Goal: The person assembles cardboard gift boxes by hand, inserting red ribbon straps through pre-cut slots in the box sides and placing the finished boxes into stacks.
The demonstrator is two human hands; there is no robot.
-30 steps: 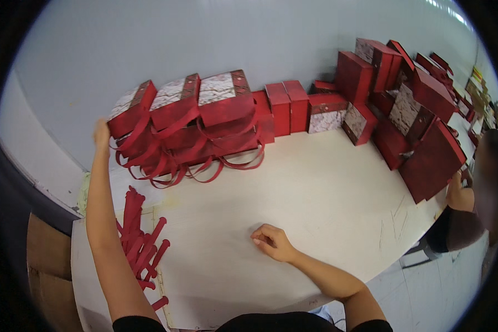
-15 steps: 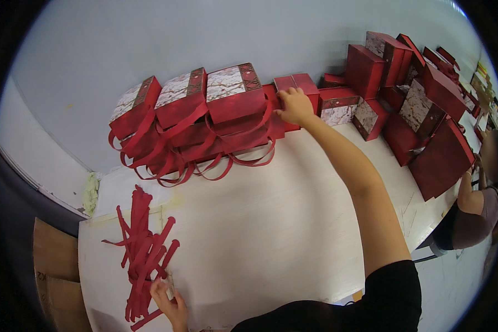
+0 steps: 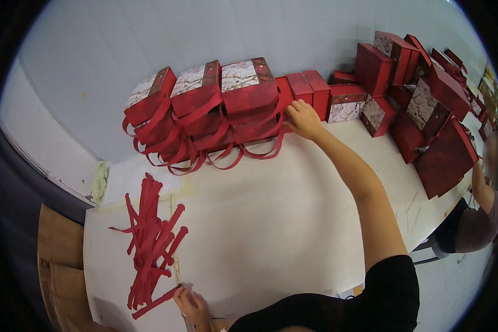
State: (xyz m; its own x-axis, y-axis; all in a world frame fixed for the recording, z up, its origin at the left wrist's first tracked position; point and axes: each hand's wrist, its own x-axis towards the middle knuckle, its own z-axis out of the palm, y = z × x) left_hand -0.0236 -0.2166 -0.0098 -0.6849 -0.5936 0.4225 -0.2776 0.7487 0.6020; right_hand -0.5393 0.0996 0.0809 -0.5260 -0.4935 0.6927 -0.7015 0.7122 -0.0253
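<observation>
My right hand (image 3: 303, 118) reaches across the table, its fingers curled against the near side of a red box (image 3: 317, 88). That box stands upright beside another red box (image 3: 299, 84). At the lower left, my left hand (image 3: 192, 306) pinches the upper end of a red ribbon strap (image 3: 156, 302), which slants down beside a loose pile of similar straps (image 3: 149, 238). Left of my right hand stand stacked red gift boxes (image 3: 249, 95) with white blossom-patterned lids, their ribbon handles (image 3: 263, 152) looping over the near edge.
More red boxes (image 3: 372, 69) are heaped at the right, with leaning panels (image 3: 445, 160) nearer. A pale wall (image 3: 205, 33) rises behind the white table (image 3: 271, 232). Cardboard (image 3: 61, 243) stands off the left edge. Another person (image 3: 484, 216) sits at the far right.
My right hand has slid from the top of the red box down its near side. My left hand has moved right, away from the strap pile, to one strap's end. The view has shifted slightly.
</observation>
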